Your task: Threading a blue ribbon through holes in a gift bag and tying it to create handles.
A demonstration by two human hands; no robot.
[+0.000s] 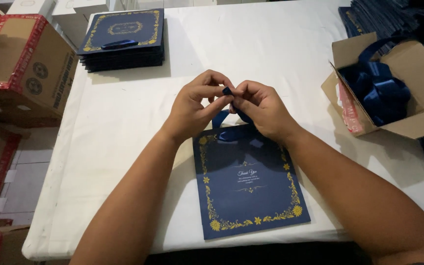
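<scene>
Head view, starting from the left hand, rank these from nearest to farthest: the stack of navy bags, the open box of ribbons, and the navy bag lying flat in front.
From the left hand:
1. Flat navy bag, just below the hands.
2. Stack of navy bags, far left corner of the table.
3. Open box of ribbons, right edge.

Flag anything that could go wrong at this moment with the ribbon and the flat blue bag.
Both hands, left hand and right hand, pinch the blue ribbon by its tip only, so it might slip free. The bag lies unpinned, its lower edge near the table edge; a tug could slide it off.
</scene>
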